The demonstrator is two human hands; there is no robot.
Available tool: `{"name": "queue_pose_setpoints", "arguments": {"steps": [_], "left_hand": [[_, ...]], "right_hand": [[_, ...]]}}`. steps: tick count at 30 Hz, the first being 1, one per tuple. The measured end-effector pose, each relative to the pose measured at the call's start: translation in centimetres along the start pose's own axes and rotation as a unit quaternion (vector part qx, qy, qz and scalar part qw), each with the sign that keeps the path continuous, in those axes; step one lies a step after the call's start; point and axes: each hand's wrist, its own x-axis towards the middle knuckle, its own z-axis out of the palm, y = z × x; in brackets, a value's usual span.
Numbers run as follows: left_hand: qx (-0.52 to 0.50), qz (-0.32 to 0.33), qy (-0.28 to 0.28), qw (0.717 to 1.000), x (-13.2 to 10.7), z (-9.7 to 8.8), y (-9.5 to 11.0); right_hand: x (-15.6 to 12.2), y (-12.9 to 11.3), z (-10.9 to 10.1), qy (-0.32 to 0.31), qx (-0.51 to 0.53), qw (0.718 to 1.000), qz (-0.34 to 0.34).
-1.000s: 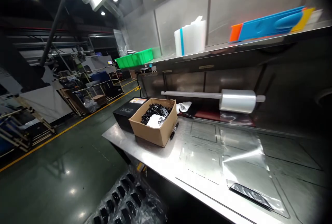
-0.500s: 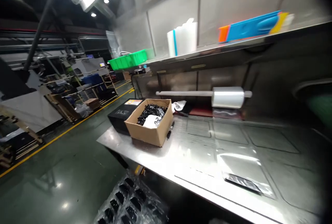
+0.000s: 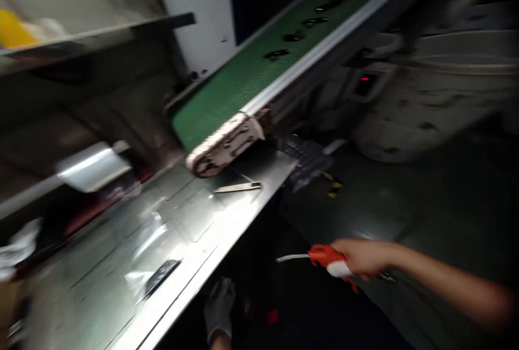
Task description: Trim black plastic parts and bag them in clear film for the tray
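My right hand (image 3: pixel 360 255) is closed around the handle of a red air blow gun (image 3: pixel 322 255). Its thin, pale nozzle points left, over the dark area in front of the table. Low in the picture, my left hand (image 3: pixel 219 306) wears a grey-white glove. It hangs just off the table's front edge, fingers loosely extended, with nothing visible in it. On the metal table (image 3: pixel 211 255) lies a dark, flat part (image 3: pixel 162 278) on clear plastic film. A utility knife (image 3: pixel 238 187) rests near the table's far end. Motion blur softens everything.
A green conveyor belt (image 3: pixel 227 98) slopes down to the table's end, carrying several small black parts (image 3: pixel 294 36). A roll of clear film (image 3: pixel 93 166) hangs at left. Behind the conveyor stands a large, pale round container (image 3: pixel 438 101). A bubble-wrap-like bundle (image 3: pixel 306 158) sits below the belt.
My view has swung right, from the cardboard box and aisle to the conveyor. Both hands have come into view, the right one with the red air blow gun.
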Motion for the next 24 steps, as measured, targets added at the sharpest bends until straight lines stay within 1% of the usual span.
{"name": "queue_pose_setpoints", "arguments": {"steps": [2,3,4,5,7,9,11,12,13,15,17,18,20,22,23,24], "left_hand": [[0.0,-0.05,-0.014,0.999,0.5,1.0,-0.5],[0.001,-0.075,-0.014,0.997,0.7,1.4,-0.7],[0.0,-0.097,-0.012,0.995,0.8,1.6,-1.0],[-0.002,-0.115,-0.009,0.993,0.8,1.8,-1.3],[-0.013,-0.139,-0.005,0.99,0.3,2.1,-1.7],[-0.028,-0.152,-0.005,0.988,-0.7,2.5,-1.8],[-0.055,-0.149,-0.015,0.987,-2.1,2.9,-1.0],[-0.076,-0.134,-0.021,0.988,-3.0,2.9,-0.3],[-0.102,-0.111,-0.026,0.988,-3.8,2.9,0.6],[-0.168,-0.05,-0.026,0.984,-5.5,2.7,2.8],[-0.228,-0.006,-0.004,0.974,-6.9,2.2,5.1],[-0.251,0.009,0.012,0.968,-7.3,1.9,6.1],[-0.303,0.041,0.032,0.951,-7.6,1.2,7.7],[-0.35,0.071,0.036,0.933,-7.5,0.5,8.6],[-0.366,0.082,0.035,0.926,-7.4,0.2,8.8],[-0.375,0.091,0.036,0.922,-7.3,0.0,8.9]], "right_hand": [[-0.8,2.6,-2.7,-0.076,0.033,0.996,0.035],[-0.6,3.5,-3.8,-0.093,0.052,0.993,0.039],[-0.1,4.1,-4.6,-0.09,0.069,0.993,0.036],[0.6,4.4,-5.2,-0.072,0.081,0.994,0.029],[2.4,4.4,-5.4,-0.013,0.097,0.995,0.006],[4.5,3.8,-4.3,0.063,0.107,0.992,-0.02],[6.7,3.1,-2.3,0.134,0.111,0.984,-0.036],[7.8,2.8,-1.0,0.159,0.107,0.981,-0.037],[8.8,2.8,0.3,0.175,0.099,0.979,-0.032],[10.3,2.9,2.8,0.177,0.076,0.981,-0.004],[11.0,3.3,5.1,0.143,0.054,0.988,0.031],[11.1,3.3,6.1,0.113,0.047,0.991,0.044],[10.8,2.6,7.8,0.03,0.048,0.997,0.049],[9.5,0.3,8.9,-0.061,0.066,0.996,0.027],[8.5,-1.5,9.2,-0.1,0.077,0.992,-0.001],[7.3,-3.7,9.3,-0.131,0.086,0.987,-0.043]]}}
